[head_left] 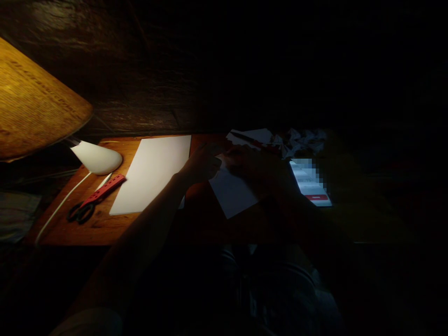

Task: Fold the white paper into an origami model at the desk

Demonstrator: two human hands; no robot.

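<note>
The scene is very dark, lit only from the left. My left hand [203,163] rests on the top corner of a small white paper sheet [233,193] in the middle of the wooden table [101,228], its fingers bent onto the paper's edge. My right hand [252,165] lies in shadow on the same sheet's upper right edge, fingers closed on it as far as I can make out. A larger white sheet [154,172] lies flat to the left of my left hand.
A white lamp [96,157] with its cord sits at the far left beside black-handled scissors [82,211] and a red ruler [107,186]. A lit phone [310,184] lies right of my hands. Crumpled papers [297,140] sit behind.
</note>
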